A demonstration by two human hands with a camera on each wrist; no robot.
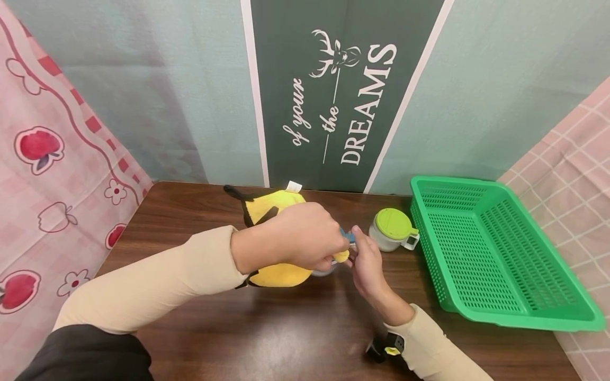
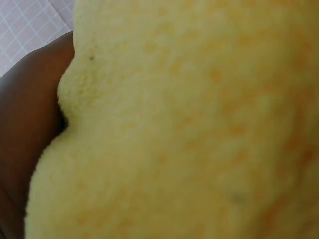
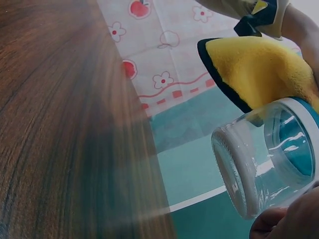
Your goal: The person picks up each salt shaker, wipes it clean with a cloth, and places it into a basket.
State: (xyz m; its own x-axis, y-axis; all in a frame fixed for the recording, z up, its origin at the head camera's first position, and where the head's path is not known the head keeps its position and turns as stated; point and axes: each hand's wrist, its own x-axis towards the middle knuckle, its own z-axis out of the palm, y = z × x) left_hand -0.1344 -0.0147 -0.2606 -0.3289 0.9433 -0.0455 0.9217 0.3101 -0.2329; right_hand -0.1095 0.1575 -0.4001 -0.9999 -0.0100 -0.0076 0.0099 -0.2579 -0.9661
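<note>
Tabletop looks glossy brown, printed fabric behind, yeah?

Yep. Our left hand snugly grips fuzzy yellow cloth; our right hand curls round a smooth clear jar between both hands. We count one cloth, two jars; the lime-lidded jar sits by one holey green basket.

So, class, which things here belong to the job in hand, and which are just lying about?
In the job:
yellow cloth, gripped by the left hand
blue-lidded clear jar, held by the right hand

Just lying about:
green-lidded jar, untouched
green basket, beside that jar, also untouched
</note>
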